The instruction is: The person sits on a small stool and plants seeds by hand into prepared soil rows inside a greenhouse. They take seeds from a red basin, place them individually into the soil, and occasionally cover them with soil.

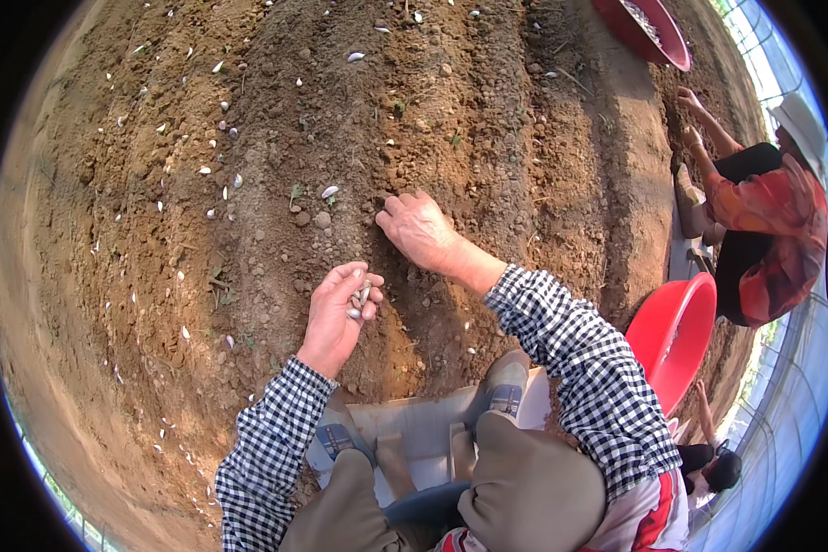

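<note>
Several pale garlic cloves lie in my left hand, its fingers curled around them just above the soil. My right hand is up and to the right of it, with its fingertips down at the soil in a shallow furrow; whether a clove is between those fingertips is hidden. Just above my right hand, a white and purple garlic clove rests on the soil. More cloves are scattered over the ridged ground, mostly on the left, such as one clove near the top.
A red plastic basin stands right of my right sleeve. Another red basin, holding cloves, is at the top right. A person in a light hat crouches at the right, hands at the soil; another person is farther down. A pale board lies by my shoes.
</note>
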### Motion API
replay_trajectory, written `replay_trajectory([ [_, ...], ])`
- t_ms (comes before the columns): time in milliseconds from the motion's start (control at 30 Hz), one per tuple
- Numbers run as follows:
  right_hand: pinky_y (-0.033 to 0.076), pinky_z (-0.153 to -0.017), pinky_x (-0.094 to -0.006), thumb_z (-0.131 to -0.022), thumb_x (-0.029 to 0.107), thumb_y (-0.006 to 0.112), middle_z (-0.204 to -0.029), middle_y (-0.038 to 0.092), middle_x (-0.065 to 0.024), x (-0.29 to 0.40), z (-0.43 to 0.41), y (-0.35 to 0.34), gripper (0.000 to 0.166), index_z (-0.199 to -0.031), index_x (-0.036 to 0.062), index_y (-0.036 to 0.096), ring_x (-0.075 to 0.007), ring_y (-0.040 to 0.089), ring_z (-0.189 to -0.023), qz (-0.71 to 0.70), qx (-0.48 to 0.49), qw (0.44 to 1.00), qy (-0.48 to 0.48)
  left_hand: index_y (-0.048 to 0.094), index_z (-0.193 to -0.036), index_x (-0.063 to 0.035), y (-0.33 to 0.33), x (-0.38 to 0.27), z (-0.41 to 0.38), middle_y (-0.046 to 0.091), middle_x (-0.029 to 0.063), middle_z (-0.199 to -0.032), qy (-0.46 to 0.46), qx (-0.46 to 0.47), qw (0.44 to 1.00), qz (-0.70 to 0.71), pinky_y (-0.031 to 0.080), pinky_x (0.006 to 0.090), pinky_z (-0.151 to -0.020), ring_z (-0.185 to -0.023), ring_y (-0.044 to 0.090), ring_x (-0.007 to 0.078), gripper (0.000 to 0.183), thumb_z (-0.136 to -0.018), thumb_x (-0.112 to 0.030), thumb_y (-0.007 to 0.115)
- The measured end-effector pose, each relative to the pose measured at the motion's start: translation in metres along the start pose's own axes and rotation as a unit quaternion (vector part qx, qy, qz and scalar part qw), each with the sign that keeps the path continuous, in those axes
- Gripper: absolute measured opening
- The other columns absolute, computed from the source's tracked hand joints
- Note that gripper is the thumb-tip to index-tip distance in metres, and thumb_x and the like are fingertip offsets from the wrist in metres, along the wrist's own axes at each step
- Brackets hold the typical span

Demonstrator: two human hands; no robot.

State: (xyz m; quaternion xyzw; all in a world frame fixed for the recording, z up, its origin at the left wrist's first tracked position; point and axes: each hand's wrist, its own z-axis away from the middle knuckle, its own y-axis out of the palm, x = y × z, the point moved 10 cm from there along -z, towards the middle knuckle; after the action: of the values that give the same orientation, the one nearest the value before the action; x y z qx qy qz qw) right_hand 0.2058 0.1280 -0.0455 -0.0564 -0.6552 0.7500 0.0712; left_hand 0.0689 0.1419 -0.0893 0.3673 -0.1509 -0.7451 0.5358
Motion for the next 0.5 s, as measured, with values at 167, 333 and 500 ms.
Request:
replay_trajectory([
  [167,0.049,-0.075,-0.0423,-0.083,0.015,0.062,-0.083,0.061,-0.0102,-0.009,0.005,-0.014,0.009,-0.085,0.0063,0.063,-0.0287,0.063,-0.083,-0.129,-0.057,0.990,0.029,0.052,-0.120,-0.0018,0.017,-0.012,-0.020,0.066,0.0152,-0.098,0.023,-0.033,0.999,-0.017,0.048,0.0253,-0.056,-0.076,0.062,0.0174,0.022,-0.103,-0.015,0.054],
  [333,0.051,-0.072,-0.0458,-0.084,0.011,0.064,-0.080,0.062,-0.0134,-0.035,0.006,-0.059,0.008,-0.081,0.0040,0.062,-0.0332,0.064,-0.080,-0.241,-0.130,0.958,0.080,0.051,-0.123,-0.0020,0.017,-0.023,-0.021,0.066,0.0153,-0.097,0.033,-0.025,0.999,-0.018,0.048,0.0253,-0.055,-0.076,0.063,0.0178,0.025,-0.104,-0.018,0.054],
  [500,0.048,-0.070,-0.0420,-0.083,0.011,0.066,-0.083,0.066,-0.0112,-0.067,-0.043,-0.029,0.009,-0.089,0.0063,0.070,-0.0283,0.066,-0.082,0.004,-0.093,0.994,0.062,0.053,-0.120,-0.0011,0.011,-0.016,-0.013,0.067,0.0166,-0.097,0.020,-0.030,0.999,-0.025,0.049,0.0254,-0.054,-0.075,0.064,0.0184,0.023,-0.104,-0.018,0.053],
])
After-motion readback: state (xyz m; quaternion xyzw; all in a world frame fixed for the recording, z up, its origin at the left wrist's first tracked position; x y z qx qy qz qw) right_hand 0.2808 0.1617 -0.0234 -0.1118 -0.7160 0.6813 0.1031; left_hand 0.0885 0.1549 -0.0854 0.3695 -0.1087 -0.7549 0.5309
